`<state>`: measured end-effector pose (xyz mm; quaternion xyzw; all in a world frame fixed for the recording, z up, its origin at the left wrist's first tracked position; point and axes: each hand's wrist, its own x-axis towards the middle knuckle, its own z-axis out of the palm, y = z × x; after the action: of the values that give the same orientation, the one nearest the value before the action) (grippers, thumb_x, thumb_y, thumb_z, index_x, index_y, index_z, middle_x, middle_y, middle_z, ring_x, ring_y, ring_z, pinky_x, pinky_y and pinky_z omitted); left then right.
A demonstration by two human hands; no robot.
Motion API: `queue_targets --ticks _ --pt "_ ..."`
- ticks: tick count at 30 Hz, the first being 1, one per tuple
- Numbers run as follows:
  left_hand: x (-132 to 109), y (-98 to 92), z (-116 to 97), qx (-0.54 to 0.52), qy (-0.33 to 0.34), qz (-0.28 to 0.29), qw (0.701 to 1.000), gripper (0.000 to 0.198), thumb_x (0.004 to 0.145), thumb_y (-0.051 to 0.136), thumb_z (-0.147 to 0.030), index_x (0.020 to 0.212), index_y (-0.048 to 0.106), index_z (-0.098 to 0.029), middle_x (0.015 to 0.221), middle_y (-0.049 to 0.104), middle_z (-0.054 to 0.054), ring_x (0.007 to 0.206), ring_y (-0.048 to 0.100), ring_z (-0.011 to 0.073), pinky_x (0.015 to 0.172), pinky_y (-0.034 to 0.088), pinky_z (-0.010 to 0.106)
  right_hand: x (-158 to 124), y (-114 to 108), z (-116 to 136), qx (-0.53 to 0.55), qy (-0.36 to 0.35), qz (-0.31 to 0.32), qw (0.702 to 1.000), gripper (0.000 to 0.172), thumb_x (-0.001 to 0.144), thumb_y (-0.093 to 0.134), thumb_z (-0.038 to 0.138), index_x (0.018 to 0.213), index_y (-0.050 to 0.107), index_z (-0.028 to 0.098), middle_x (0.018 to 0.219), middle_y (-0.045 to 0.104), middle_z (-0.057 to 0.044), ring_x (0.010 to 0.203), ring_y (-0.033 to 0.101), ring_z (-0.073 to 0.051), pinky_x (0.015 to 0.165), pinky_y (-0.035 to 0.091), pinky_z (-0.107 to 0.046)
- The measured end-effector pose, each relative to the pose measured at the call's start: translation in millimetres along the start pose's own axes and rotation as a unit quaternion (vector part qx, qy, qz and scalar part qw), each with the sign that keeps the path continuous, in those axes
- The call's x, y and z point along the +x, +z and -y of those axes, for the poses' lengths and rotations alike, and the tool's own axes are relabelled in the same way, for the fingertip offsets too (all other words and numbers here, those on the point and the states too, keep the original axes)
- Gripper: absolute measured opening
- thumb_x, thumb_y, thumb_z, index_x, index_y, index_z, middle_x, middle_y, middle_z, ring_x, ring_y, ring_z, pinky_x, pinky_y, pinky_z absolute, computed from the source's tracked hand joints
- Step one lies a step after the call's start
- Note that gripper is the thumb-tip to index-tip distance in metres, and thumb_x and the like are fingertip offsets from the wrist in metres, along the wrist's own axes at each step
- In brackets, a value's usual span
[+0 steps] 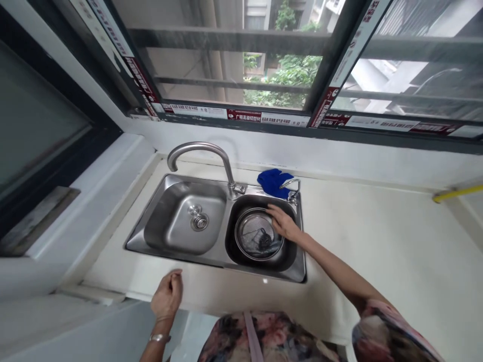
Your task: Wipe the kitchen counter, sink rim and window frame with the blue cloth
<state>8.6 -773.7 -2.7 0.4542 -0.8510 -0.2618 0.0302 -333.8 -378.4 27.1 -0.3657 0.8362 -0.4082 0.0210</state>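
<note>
Left hand (167, 296) sits empty and loosely curled at the front edge of the desk (377, 241); right hand (283, 223), fingers spread, touches a mesh strainer (258, 234) in the sink's (177, 193) right basin, near a blue cloth (273, 182); Chinese-printed stickers (243, 114) line the window.

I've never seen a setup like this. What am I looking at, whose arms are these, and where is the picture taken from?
There's no machine here. These are a person's own bare hands, filmed by one camera worn on their head, looking forward and down. The right hand rests its fingertips on a round stainless-steel mesh strainer, which sits in the right basin of a double steel sink. The left hand, with a metal bracelet on its wrist, appears empty and is at the front edge of the cream countertop. Crumpled blue fabric lies behind the sink.
</note>
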Motion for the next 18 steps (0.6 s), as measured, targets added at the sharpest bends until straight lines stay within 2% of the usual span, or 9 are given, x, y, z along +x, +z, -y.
queue_targets --ticks 3,5,7,10,12,14,18 --pt "8 -13.6 -4 0.011 -0.021 0.007 1.0 0.042 0.106 0.045 -0.045 0.119 0.08 -0.024 0.113 0.079 0.011 0.098 0.07 0.0268 0.084 0.05 0.036 64 15 -11 -0.065 0.036 -0.113 0.991 0.052 0.1 0.045 0.027 0.146 0.065 0.014 0.164 0.052 -0.021 0.153 0.05 -0.036 0.128 0.043 -0.059" --pt "11 -14.9 -7 0.008 -0.018 -0.022 1.0 0.041 0.105 0.046 -0.042 0.115 0.08 -0.022 0.112 0.079 0.011 0.094 0.069 0.0258 0.078 0.047 0.033 101 17 -26 -0.115 0.09 -0.174 0.974 0.058 0.1 0.046 0.029 0.151 0.06 0.007 0.166 0.046 -0.026 0.156 0.044 -0.041 0.129 0.038 -0.064" --pt "12 -10.9 -6 0.007 -0.024 -0.056 0.998 0.04 0.104 0.046 -0.04 0.112 0.08 -0.022 0.109 0.079 0.011 0.088 0.067 0.0254 0.072 0.044 0.033 127 19 -44 -0.149 0.143 -0.199 0.958 0.063 0.099 0.049 0.033 0.156 0.056 0.006 0.168 0.044 -0.027 0.159 0.037 -0.043 0.129 0.034 -0.067" --pt "13 -3.4 0 0.001 -0.009 -0.084 0.996 0.037 0.103 0.047 -0.04 0.107 0.079 -0.021 0.105 0.078 0.011 0.085 0.066 0.0249 0.071 0.044 0.032 149 28 -66 -0.169 0.198 -0.152 0.954 0.065 0.099 0.049 0.035 0.157 0.056 0.007 0.166 0.048 -0.026 0.16 0.033 -0.046 0.127 0.033 -0.072" --pt "14 -0.5 7 -0.009 0.018 -0.086 0.996 0.036 0.102 0.047 -0.04 0.103 0.078 -0.022 0.102 0.078 0.01 0.085 0.067 0.0244 0.071 0.045 0.032 156 36 -75 -0.19 0.209 -0.111 0.953 0.062 0.1 0.047 0.033 0.154 0.059 0.006 0.165 0.05 -0.026 0.16 0.033 -0.048 0.126 0.032 -0.074" --pt "16 0.6 13 -0.013 0.037 -0.09 0.995 0.036 0.102 0.047 -0.041 0.101 0.077 -0.022 0.099 0.078 0.01 0.084 0.068 0.0241 0.072 0.047 0.033 160 43 -80 -0.217 0.199 -0.09 0.951 0.06 0.101 0.045 0.031 0.153 0.062 0.004 0.165 0.05 -0.025 0.16 0.032 -0.048 0.125 0.033 -0.073" --pt "18 1.8 21 -0.014 0.062 -0.094 0.993 0.035 0.102 0.045 -0.044 0.1 0.073 -0.024 0.097 0.077 0.008 0.088 0.07 0.0248 0.077 0.051 0.034 171 48 -84 -0.235 0.14 -0.045 0.961 0.055 0.105 0.045 0.028 0.151 0.065 0.009 0.161 0.057 -0.02 0.159 0.037 -0.042 0.123 0.04 -0.061"
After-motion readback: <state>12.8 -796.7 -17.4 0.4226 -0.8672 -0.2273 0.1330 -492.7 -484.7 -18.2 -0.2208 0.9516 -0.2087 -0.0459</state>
